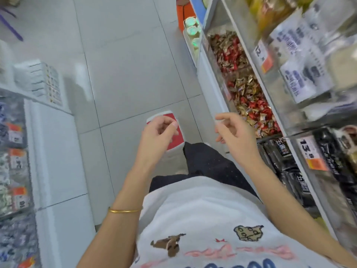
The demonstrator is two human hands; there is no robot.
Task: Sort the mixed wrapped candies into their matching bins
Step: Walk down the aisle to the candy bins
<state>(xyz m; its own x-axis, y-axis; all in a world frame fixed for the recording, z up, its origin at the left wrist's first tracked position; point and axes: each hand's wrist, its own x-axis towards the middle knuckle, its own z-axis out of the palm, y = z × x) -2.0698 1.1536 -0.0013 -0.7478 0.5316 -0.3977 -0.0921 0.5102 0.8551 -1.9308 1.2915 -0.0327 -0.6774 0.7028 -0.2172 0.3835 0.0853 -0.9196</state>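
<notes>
Both hands are hovering over the aisle floor, left of the shelf. The left hand [160, 130] is curling its fingers toward the thumb; whether it is pinching something small, I cannot tell. The right hand [234, 132] is showing loosely bent, slightly spread fingers with nothing in them, just beside the near bin [229, 97]. There the candies [251, 107] are lying, red and gold mixed. They are probably light, with slippery, crinkling foil, so pinching one by its twisted wrapper end seems safest.
</notes>
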